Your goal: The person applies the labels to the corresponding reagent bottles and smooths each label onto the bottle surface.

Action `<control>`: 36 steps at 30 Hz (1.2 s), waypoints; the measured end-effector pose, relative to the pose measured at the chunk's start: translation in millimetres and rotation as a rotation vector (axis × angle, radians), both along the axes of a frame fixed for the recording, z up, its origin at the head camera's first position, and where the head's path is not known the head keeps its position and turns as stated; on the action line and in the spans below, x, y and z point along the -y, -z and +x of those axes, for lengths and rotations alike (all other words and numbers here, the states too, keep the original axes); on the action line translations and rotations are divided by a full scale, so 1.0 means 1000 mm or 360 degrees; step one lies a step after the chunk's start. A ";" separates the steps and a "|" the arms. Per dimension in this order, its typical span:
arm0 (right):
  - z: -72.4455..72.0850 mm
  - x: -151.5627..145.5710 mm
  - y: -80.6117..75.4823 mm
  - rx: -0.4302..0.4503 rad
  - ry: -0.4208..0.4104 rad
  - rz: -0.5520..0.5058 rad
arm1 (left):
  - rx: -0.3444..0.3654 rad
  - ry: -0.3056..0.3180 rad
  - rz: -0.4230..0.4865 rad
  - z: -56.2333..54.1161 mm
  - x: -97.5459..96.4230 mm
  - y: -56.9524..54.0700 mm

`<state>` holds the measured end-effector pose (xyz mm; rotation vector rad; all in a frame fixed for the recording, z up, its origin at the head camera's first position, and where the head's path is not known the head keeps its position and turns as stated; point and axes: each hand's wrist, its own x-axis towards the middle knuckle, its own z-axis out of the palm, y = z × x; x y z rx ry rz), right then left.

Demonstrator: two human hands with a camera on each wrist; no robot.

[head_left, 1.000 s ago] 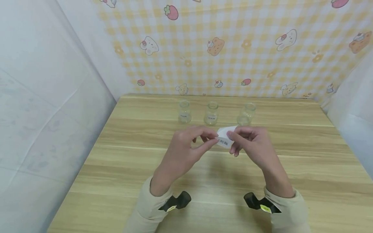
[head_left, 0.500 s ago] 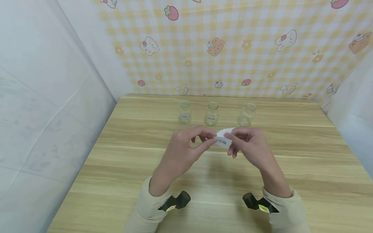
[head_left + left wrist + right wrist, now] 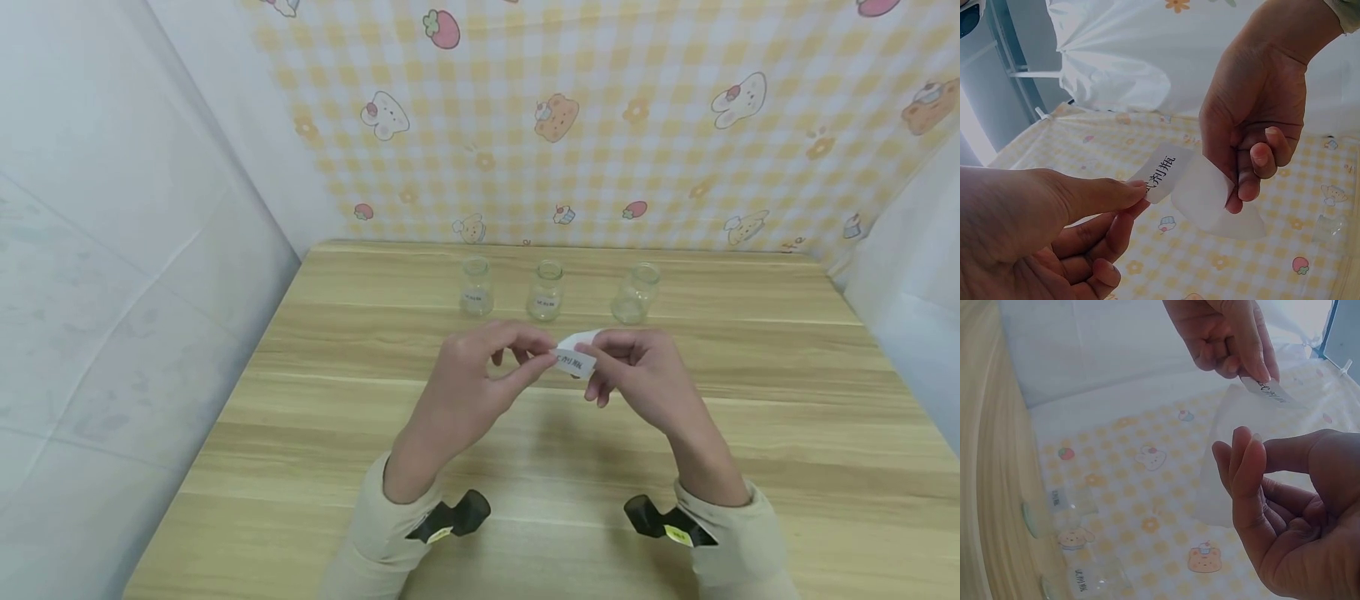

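My left hand (image 3: 472,375) pinches one end of a white sticker label (image 3: 574,362) between thumb and index finger. Printed dark characters show on the label's face. Opposite it, my right hand (image 3: 660,375) pinches the translucent backing paper (image 3: 1222,215) with thumb and fingers. In the left wrist view the label stands partly away from this sheet, but its far end still meets the paper. Behind the hands, three clear glass jars stand in a row: a left jar (image 3: 476,287) and a middle jar (image 3: 545,292) with labels, and a right jar (image 3: 635,294) showing none.
Wood-grain tabletop (image 3: 315,417) lies beneath both hands. A yellow checked cloth (image 3: 495,117) with cartoon prints hangs along the back edge, and a white sheet (image 3: 112,250) closes off the left side. Both wrists carry black camera mounts (image 3: 457,515).
My right hand has shifted slightly left, towards the left hand, with the backing paper. The label's printed strip now stands out more from the paper. The jars have not moved.
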<state>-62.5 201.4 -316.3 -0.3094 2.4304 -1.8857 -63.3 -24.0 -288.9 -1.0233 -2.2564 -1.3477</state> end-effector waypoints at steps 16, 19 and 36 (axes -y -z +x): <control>-0.009 0.006 0.022 0.0206 -0.0631 0.0295 | 0.0039 -0.0028 0.0023 0.001 0.003 -0.002; -0.013 0.015 0.037 0.0333 -0.0903 0.0319 | 0.0035 -0.0023 0.0012 0.000 0.003 0.000; -0.015 0.034 0.065 0.0479 -0.1018 0.0774 | 0.0084 -0.0042 -0.0039 0.000 0.002 0.000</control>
